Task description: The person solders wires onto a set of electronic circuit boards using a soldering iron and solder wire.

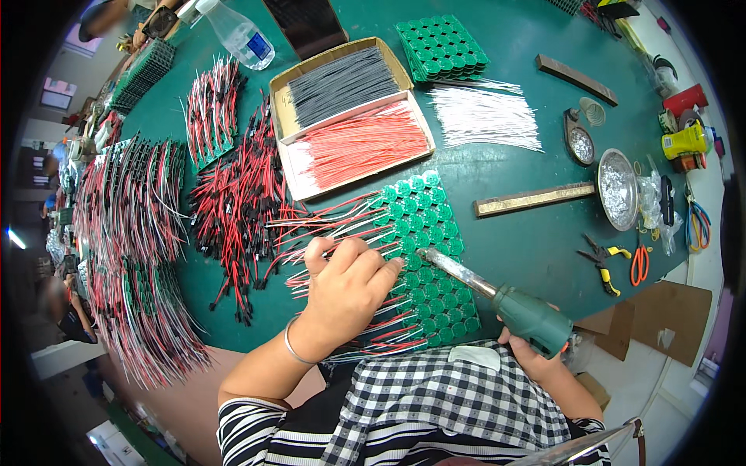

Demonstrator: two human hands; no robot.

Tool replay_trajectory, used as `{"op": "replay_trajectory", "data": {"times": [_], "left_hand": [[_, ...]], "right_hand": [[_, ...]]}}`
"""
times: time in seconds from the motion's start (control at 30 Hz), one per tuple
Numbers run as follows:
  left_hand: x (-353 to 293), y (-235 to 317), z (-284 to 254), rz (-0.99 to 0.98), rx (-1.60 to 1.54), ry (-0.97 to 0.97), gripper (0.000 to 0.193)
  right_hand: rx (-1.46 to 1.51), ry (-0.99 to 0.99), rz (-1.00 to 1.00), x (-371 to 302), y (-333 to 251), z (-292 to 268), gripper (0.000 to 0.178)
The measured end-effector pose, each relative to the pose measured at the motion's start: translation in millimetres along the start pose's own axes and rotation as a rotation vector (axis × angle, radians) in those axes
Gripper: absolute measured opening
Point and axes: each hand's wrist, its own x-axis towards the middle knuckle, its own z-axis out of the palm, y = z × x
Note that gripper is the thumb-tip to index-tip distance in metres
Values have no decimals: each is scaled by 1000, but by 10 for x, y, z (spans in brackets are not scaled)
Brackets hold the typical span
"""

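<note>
The green panel of round circuit boards point(437, 301) lies at frame centre, lengthwise top to bottom, right of the nearer left hand point(347, 281); whether this hand pinches anything, I cannot tell. The right hand point(532, 359) grasps a green-handled soldering iron point(532, 318). The upper-centre cardboard box point(286, 118) contains straight black wires point(342, 87) and red wires point(364, 141).

One metal-barrelled soldering iron with green handle point(536, 320); one green panel of round circuit boards point(437, 248) at its tip; one stack of similar green panels point(441, 45). One clear plastic bottle point(237, 35); one round silver-coloured metal dish point(618, 190); two long narrow bars, one dark brown point(576, 79), one brass-coloured point(536, 199). One pair of red-handled scissors point(639, 266); one pair of yellow-and-black pliers point(604, 272).
</note>
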Motion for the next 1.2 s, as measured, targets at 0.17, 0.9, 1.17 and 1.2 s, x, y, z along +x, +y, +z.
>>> {"op": "replay_trajectory", "data": {"times": [0.17, 0.9, 1.17, 1.2], "left_hand": [[-16, -7, 67, 14, -17, 16, 12], [3, -2, 56, 39, -14, 1, 11], [-30, 30, 43, 25, 15, 9, 11], [-37, 40, 34, 21, 5, 21, 11]], "right_hand": [[-47, -18, 15, 25, -10, 28, 32], [158, 37, -45, 38, -165, 14, 21], [97, 14, -49, -44, -148, -18, 22], [0, 0, -83, -59, -107, -40, 24]]}}
